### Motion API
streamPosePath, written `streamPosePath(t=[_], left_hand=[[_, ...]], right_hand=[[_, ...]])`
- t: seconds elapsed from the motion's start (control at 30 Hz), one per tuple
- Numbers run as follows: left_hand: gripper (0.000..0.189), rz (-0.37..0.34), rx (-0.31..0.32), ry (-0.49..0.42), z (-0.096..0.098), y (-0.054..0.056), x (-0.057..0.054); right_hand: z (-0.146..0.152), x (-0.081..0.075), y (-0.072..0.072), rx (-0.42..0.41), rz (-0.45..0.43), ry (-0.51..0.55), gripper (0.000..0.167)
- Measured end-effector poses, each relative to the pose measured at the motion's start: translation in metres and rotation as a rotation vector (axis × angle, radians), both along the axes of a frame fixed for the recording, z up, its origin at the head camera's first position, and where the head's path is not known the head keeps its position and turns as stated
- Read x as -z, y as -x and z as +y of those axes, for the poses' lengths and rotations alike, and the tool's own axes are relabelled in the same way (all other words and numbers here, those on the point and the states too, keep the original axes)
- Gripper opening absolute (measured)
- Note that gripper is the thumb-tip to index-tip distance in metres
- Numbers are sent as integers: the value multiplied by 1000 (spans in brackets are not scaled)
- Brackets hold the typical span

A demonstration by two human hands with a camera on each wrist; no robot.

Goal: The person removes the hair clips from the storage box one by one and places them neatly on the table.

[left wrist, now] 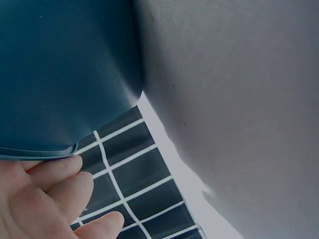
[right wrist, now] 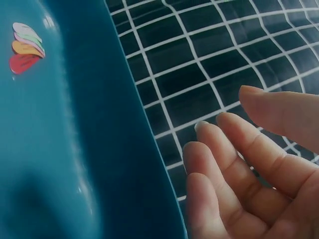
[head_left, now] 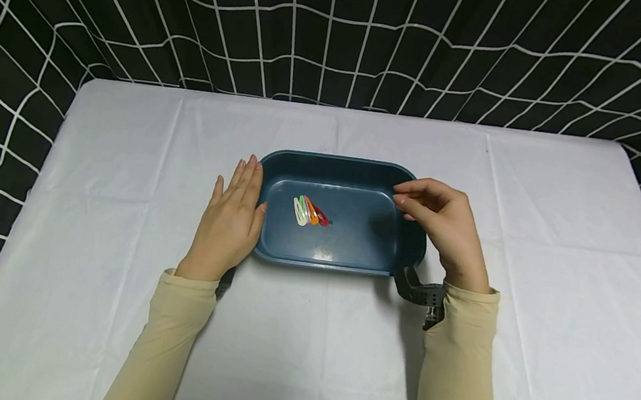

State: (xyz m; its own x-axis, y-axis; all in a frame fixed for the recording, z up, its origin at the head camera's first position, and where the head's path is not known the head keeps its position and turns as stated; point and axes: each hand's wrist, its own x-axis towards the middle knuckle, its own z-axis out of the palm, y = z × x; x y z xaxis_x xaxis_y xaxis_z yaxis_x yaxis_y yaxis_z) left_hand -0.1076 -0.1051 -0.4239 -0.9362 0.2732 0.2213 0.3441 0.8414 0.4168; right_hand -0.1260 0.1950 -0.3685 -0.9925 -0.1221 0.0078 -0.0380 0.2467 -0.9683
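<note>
A blue rectangular tray (head_left: 352,233) with rounded corners sits on the table. Several snap hair clips (head_left: 310,212), in white, green, pink, orange and red, lie fanned together on its floor, left of the middle. My left hand (head_left: 229,222) rests with straight fingers along the tray's left rim; in the left wrist view its fingers (left wrist: 60,194) show beside the tray wall. Over the tray's right end hovers my right hand (head_left: 442,224). The right wrist view shows its fingers (right wrist: 239,164) loosely bent and apart from the thumb, with nothing between them.
A white cloth (head_left: 279,354) with fold creases covers the table. Dark fabric with a white grid (head_left: 339,37) hangs behind the table and at both sides. A black strap (head_left: 419,292) is on the right wrist, close to the tray's lower right corner.
</note>
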Motion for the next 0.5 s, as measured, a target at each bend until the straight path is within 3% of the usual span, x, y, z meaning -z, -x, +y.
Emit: streamPosePath(t=[0.5], left_hand=[[55,6,0,2,0,0,0]], right_hand=[[-6,3,0,-18,-30,-15,20]])
